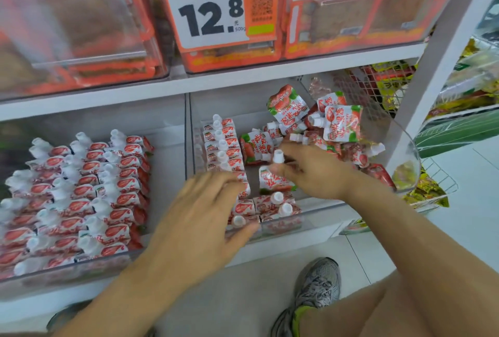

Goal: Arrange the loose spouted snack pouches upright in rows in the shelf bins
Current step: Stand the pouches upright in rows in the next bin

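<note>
Red-and-white spouted pouches fill two clear shelf bins. The left bin (81, 269) holds several upright rows of pouches (89, 188). In the right bin (318, 208) one upright row (224, 145) stands along the left wall, and loose pouches (332, 126) lie heaped at the back right. My right hand (310, 172) grips one pouch (274, 178) by its neck under the white cap, holding it upright in the bin's middle. My left hand (199, 218) lies spread, fingers apart, over the front pouches of the right bin, palm down, holding nothing.
An upper shelf carries clear boxes of orange snack packs (337, 12) and a 12.8 price sign (213, 7). A white upright post (437, 61) borders the right bin. A wire basket with yellow packs (429, 191) hangs to the right. My grey shoe (318, 282) rests on the floor below.
</note>
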`<action>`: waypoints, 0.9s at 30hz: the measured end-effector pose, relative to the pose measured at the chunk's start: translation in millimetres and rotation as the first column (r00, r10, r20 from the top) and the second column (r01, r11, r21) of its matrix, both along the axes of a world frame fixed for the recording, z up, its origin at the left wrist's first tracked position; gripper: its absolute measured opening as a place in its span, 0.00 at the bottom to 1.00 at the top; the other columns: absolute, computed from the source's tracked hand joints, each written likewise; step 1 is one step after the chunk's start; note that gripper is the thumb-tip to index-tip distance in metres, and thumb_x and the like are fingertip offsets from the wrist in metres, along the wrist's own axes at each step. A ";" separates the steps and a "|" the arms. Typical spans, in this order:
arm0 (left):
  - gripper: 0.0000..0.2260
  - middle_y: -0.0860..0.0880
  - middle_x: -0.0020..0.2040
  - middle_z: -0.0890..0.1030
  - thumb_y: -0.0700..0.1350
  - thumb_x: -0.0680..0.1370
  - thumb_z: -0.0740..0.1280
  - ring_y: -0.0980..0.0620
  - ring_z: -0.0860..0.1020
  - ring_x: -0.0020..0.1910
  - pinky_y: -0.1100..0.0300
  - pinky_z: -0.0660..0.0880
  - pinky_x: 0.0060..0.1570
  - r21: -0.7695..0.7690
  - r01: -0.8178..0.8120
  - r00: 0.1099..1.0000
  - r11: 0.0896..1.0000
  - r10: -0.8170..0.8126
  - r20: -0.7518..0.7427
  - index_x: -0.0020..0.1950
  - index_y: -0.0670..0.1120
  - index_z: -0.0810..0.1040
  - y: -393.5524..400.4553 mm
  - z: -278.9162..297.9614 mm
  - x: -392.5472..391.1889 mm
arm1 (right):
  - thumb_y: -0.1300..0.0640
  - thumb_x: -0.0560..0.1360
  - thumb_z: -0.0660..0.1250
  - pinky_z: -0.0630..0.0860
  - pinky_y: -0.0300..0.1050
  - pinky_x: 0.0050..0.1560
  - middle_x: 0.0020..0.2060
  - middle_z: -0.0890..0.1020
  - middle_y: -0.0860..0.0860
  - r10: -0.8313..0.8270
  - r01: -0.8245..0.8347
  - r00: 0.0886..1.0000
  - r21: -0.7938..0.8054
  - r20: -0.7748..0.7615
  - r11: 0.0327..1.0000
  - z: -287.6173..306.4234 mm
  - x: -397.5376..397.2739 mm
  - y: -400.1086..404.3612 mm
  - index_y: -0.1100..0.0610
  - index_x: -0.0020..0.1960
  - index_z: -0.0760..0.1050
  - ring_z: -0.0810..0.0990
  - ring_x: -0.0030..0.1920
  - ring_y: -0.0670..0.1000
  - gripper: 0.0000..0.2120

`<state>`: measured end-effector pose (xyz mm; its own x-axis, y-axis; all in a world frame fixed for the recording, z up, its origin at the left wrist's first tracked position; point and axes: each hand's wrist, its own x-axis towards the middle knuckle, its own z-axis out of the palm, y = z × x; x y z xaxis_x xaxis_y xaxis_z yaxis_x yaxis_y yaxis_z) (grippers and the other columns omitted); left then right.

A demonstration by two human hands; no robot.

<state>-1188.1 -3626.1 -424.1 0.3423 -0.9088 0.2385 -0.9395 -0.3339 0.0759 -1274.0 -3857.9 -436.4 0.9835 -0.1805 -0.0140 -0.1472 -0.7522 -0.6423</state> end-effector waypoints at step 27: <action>0.21 0.48 0.59 0.76 0.63 0.75 0.63 0.46 0.73 0.61 0.49 0.62 0.68 -0.020 0.123 0.992 0.992 -0.123 0.009 0.51 0.47 0.80 4.0 -4.8 14.4 | 0.36 0.78 0.60 0.65 0.45 0.70 0.60 0.79 0.38 -0.003 0.137 0.921 0.317 -0.389 0.938 5.8 12.5 11.0 0.40 0.60 0.78 0.74 0.63 0.40 0.16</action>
<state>-1173.8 -3622.1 -428.9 0.2265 -0.9387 0.2600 -0.9739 -0.2144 0.0742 -1261.5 -3846.9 -430.6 0.8764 -0.1676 -0.4515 -0.4722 -0.4836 -0.7370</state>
